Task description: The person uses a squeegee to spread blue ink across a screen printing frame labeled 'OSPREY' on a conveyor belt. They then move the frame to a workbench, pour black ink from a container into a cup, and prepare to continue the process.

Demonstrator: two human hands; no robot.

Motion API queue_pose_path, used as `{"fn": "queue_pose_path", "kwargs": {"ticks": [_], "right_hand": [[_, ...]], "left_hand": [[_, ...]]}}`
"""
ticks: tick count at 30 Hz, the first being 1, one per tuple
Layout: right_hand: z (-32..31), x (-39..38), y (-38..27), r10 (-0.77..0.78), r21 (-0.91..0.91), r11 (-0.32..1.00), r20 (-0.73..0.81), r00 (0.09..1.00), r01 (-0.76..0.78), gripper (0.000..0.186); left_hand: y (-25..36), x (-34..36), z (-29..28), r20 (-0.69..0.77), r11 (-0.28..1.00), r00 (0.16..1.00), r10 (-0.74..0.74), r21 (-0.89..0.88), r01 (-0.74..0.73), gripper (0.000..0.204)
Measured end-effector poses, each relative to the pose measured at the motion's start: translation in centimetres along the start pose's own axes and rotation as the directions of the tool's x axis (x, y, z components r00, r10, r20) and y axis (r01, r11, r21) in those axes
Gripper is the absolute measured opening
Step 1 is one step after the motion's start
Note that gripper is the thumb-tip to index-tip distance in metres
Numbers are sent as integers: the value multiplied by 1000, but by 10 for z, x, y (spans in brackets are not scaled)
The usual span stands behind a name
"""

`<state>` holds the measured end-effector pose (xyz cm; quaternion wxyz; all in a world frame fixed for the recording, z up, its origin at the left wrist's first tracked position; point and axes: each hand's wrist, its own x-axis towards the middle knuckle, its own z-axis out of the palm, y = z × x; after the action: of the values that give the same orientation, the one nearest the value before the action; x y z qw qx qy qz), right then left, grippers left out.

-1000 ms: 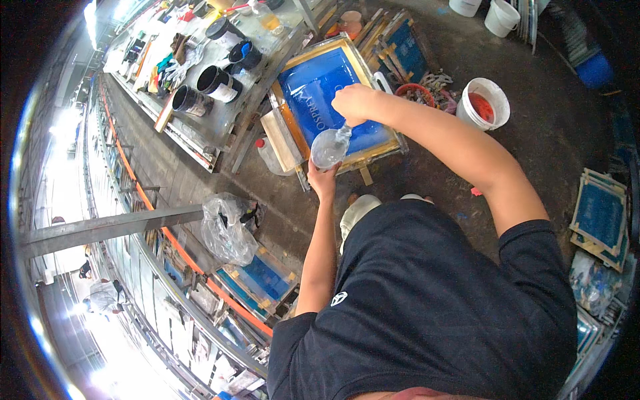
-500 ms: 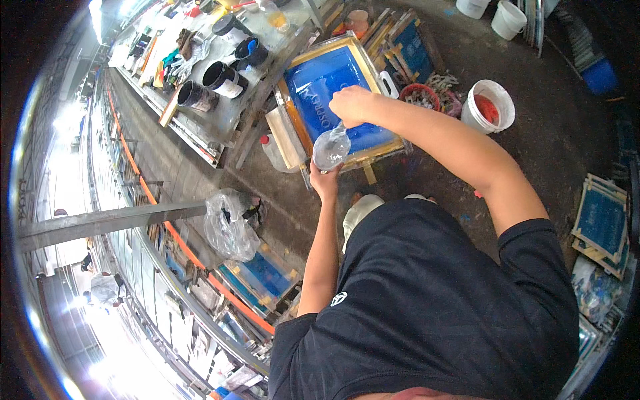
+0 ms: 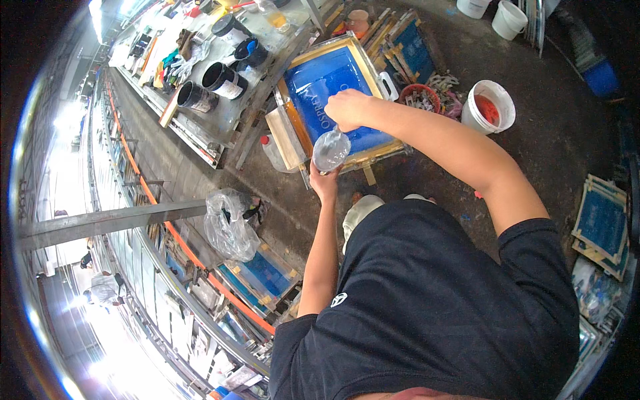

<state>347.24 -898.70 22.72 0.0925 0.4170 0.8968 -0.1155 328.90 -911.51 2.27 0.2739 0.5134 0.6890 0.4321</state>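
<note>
My left hand (image 3: 325, 179) is closed round the lower side of a clear plastic cup (image 3: 331, 152), whose open mouth shows whitish or clear contents. Just above its rim, my right hand (image 3: 349, 109) is closed in a fist. Something thin reaches from that fist down into the cup; its kind is hidden by the fingers. Both hands are over a screen-printing frame (image 3: 291, 79) with a yellowish border. Its blue mesh (image 3: 319, 85) carries pale lettering and looks wet.
A wooden board (image 3: 285, 139) lies against the frame's left side, by a jug with a red cap (image 3: 272, 152). Several black tubs (image 3: 225, 81) stand on the table at left. To the right are a red basket (image 3: 420, 97) and a white bucket (image 3: 490, 107) with red inside.
My right fist has moved slightly left and down, nearer the cup's rim. The left hand and the cup have hardly moved.
</note>
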Motion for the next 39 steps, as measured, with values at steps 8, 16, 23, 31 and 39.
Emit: {"fn": "queue_pose_path", "kwargs": {"ticks": [8,16,23,31,39], "right_hand": [[-2,0,1,-16,-21,1000,-14,1000,15,25],[0,7,8,-5,-3,1000,10,1000,5,29],[0,3,15,-36,10,999,52,998,36,26],[0,-2,18,-5,-6,1000,100,995,6,29],[0,-6,18,-41,28,999,31,999,40,27]], "left_hand": [[2,4,-3,8,996,999,50,75,-50,76],[3,5,-2,-7,993,996,92,71,-91,76],[10,5,0,13,998,999,40,40,-41,74],[5,7,2,12,1000,1000,19,-16,-19,69],[0,3,5,-7,998,999,34,56,-34,73]]}}
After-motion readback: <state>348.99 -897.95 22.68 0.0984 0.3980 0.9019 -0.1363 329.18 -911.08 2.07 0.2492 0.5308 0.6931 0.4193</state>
